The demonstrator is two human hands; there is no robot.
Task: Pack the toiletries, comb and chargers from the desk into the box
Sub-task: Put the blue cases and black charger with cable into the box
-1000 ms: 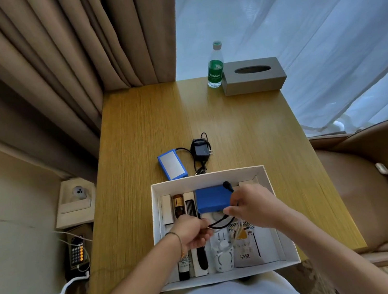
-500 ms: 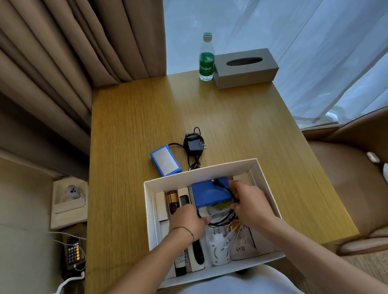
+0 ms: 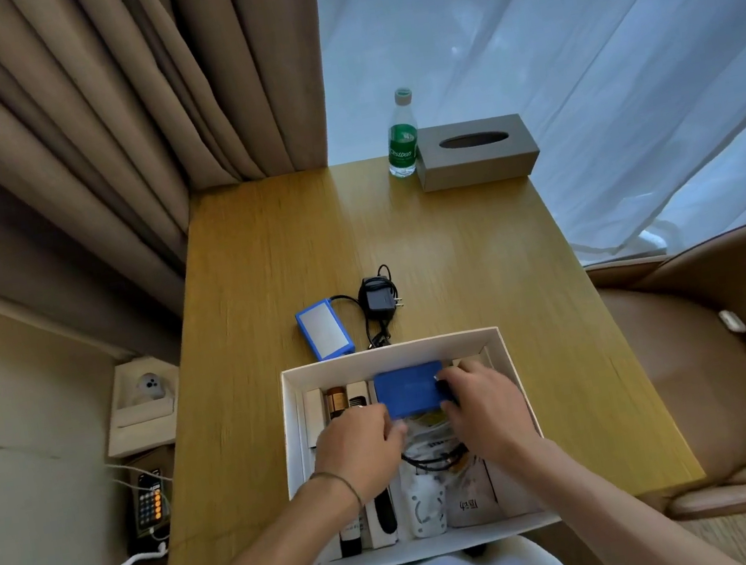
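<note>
Curtained on two sides, brown drapes to the left and sheer white ahead, your wooden bench (image 3: 261, 270) carries the white box (image 3: 512, 372) at its near edge, right in front of you.

You are settling a blue charger (image 3: 407, 389) into the far middle of that box. Your right hand (image 3: 486, 406) is curled against its right edge, where a black plug or cable end shows under your fingertips; whether you are pinching it or only pressing it down cannot be told through the blur. Your left hand (image 3: 362, 445) lies palm-down beside the charger's near left corner, fingers bent, and its grasp is hidden too. A loop of black cable (image 3: 431, 461) sags between your hands over the packets beneath.

By the look of it, this step is nearly done: tuck the loose cable flat so it does not spring out, then let go.

Already packed along the left wall are a slim white carton, a brown bottle (image 3: 335, 398) and a black comb (image 3: 385, 519), with a small white bottle (image 3: 425, 508) and a pale sachet (image 3: 469, 499) toward you.

Still out on the bench, just beyond the box's far wall, are a second blue charger (image 3: 323, 329) and a black adapter (image 3: 379, 299) with coiled cord. Those want fetching next, probably both together since a cable joins them.
</note>
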